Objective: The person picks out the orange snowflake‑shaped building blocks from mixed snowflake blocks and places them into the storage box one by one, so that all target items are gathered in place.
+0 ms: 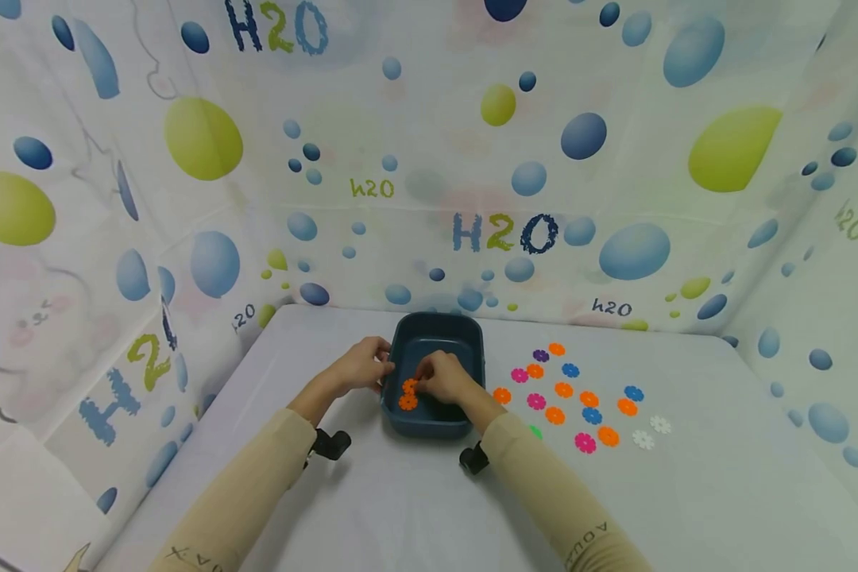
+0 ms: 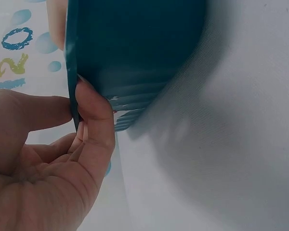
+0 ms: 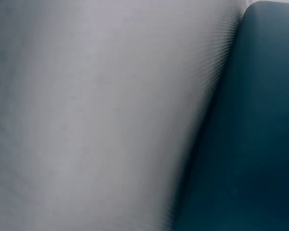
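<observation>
A dark blue-teal plastic tub (image 1: 436, 429) sits on the white table. In the left wrist view, my left hand (image 2: 62, 139) pinches the tub's rim, a finger on the outer wall and the thumb on the other side. Inside the tub, my right hand (image 1: 442, 378) has its fingers curled, fingertips at an orange flower-shaped disc (image 1: 409, 386). A second orange disc (image 1: 408, 403) lies just below it, overlapping in this view. Only the tub's outer wall (image 3: 250, 125) and the cloth show in the right wrist view; the right hand is outside that frame.
Right of the tub, several flower-shaped discs lie scattered: orange (image 1: 563, 390), pink (image 1: 585, 442), blue (image 1: 592, 415), white (image 1: 643, 439) and purple (image 1: 540, 355). A green disc (image 1: 535, 431) is partly behind the right sleeve. A patterned curtain (image 1: 429, 183) surrounds the table's back and sides.
</observation>
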{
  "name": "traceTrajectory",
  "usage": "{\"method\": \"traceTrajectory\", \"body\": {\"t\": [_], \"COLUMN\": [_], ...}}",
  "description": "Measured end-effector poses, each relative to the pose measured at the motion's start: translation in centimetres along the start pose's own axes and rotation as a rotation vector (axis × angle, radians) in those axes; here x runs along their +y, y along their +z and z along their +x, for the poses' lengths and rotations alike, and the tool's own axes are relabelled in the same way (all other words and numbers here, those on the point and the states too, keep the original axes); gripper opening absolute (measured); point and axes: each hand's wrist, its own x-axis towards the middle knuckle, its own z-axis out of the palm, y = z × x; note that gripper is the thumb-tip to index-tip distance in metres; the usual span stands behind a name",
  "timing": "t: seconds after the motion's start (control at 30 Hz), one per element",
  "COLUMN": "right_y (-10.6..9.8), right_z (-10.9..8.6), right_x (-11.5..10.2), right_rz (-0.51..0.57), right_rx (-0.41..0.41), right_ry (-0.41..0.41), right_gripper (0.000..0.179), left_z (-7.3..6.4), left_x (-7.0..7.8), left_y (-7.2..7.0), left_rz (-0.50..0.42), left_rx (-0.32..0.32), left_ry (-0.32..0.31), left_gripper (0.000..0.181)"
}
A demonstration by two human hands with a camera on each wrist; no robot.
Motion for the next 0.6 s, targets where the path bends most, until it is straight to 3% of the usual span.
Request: {"method": "traceTrajectory", "body": {"t": [0.43, 0.6], "right_y": [0.0, -0.2], "right_z": [0.0, -0.2], "right_x": [-0.19, -0.48], "right_rz": [0.001, 0.015], "right_rx": [0.008, 0.036], "right_ry": [-0.018, -0.06], "right_gripper": [0.013, 0.018], "left_z": [0.29, 0.28], "left_x": [-0.12, -0.1], "left_y": [-0.28, -0.24], "left_rz": [0.001, -0.02], "left_rx": [-0.004, -0.013], "left_ry": [0.002, -0.005], "left_gripper": [0.041, 0.042]}}
